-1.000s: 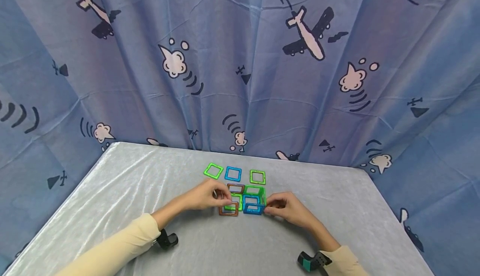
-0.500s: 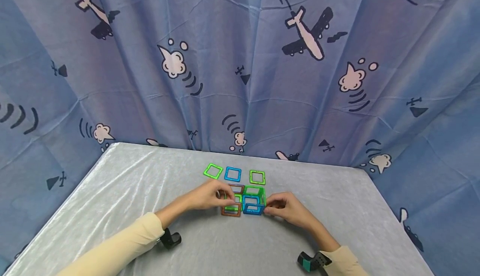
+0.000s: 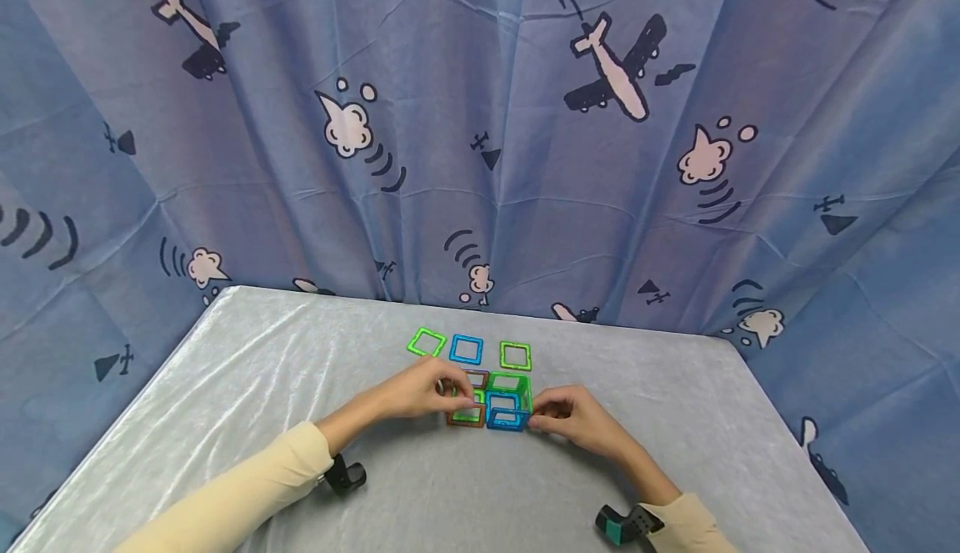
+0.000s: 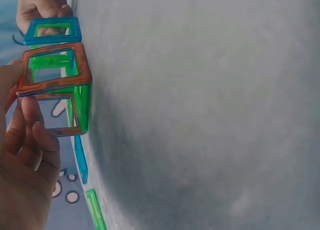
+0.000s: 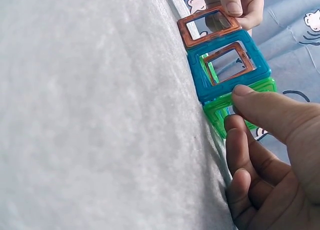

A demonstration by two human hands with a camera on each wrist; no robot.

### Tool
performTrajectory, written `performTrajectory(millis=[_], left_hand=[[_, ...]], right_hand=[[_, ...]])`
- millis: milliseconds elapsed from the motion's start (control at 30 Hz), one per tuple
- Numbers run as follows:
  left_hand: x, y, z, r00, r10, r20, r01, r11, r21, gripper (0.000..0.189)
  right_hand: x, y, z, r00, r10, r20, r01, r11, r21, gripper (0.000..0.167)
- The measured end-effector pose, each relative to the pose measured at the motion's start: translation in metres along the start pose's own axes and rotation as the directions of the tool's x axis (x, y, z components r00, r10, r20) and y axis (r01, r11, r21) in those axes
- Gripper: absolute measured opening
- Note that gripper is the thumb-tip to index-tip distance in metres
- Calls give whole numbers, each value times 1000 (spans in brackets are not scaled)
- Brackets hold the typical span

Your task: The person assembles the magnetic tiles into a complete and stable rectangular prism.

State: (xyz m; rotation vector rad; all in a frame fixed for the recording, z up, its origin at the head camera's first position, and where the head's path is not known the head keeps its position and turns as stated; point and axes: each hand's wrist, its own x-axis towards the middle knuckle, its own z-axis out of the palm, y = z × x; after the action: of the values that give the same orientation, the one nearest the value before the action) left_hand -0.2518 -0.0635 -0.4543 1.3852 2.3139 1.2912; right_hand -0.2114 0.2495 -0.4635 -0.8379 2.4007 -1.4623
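My left hand [image 3: 427, 388] pinches an orange square magnetic tile [image 4: 55, 84] between thumb and fingers. It stands at the front of the left half of a small tile structure, right beside a blue magnetic tile [image 5: 220, 92]. Green tiles and another orange tile [image 3: 476, 372] make up other sides behind it. My right hand [image 3: 577, 419] grips the structure's right front corner, with the thumb at the blue tile's edge and fingertips against the green side tile [image 5: 217, 113]. Part of the left half is hidden behind my left fingers.
Behind the structure lie three loose square tiles: a green one [image 3: 416, 337], a blue one [image 3: 467, 361] and another green one [image 3: 516, 368]. A pale cloth [image 3: 480, 495] covers the table, and a blue printed curtain [image 3: 420, 119] hangs at its far edge.
My left hand has moved slightly right with the orange tile, bringing it from a little left of the structure up beside the blue tile. The right hand stays in place.
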Motion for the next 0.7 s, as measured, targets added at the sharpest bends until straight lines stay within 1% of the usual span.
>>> performTrajectory(millis=[267, 367, 467, 700], left_hand=[[0, 1, 2, 1000, -1, -14, 1, 1000, -9, 10], [-2, 1, 2, 1000, -11, -21, 10, 1000, -18, 6], [-5, 0, 2, 999, -19, -27, 18, 999, -34, 5], [-14, -6, 1, 998, -36, -45, 33, 997, -66, 10]], right_hand=[[0, 2, 0, 1000, 3, -5, -3, 1000, -13, 11], [1, 2, 0, 1000, 2, -6, -2, 1000, -15, 11], [1, 2, 0, 1000, -1, -5, 1, 1000, -16, 11], [1, 1, 0, 1000, 7, -2, -7, 1000, -15, 11]])
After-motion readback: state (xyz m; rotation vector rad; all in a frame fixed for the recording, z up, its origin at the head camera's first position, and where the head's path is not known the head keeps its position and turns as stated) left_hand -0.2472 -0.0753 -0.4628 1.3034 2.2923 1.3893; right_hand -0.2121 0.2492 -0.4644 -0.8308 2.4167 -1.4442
